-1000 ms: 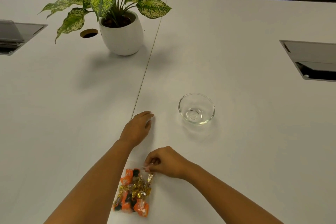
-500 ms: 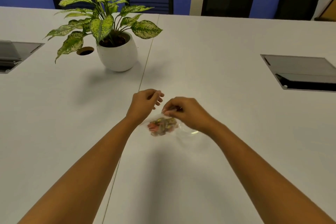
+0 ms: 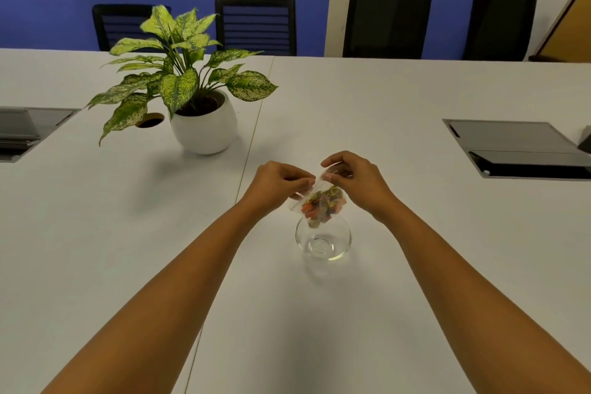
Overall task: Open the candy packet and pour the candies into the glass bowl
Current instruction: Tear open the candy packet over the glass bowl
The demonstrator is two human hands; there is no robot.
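A clear candy packet [image 3: 323, 206] with orange and gold wrapped candies hangs in the air just above the far rim of the glass bowl [image 3: 339, 251]. My left hand [image 3: 276, 182] pinches the packet's top strip on the left side. My right hand [image 3: 355, 177] pinches the same strip on the right side. The bowl stands on the white table [image 3: 383, 313] with nothing visible inside it. I cannot tell whether the packet's mouth is open.
A potted plant [image 3: 201, 125] in a white pot stands at the back left. Recessed cable boxes sit in the table at the far left [image 3: 19, 134] and right [image 3: 524, 150]. Black chairs [image 3: 256, 24] line the far edge.
My right hand lifted the packet off the table near me and carried it forward over the bowl. My left hand left the table and took hold of the packet's top.
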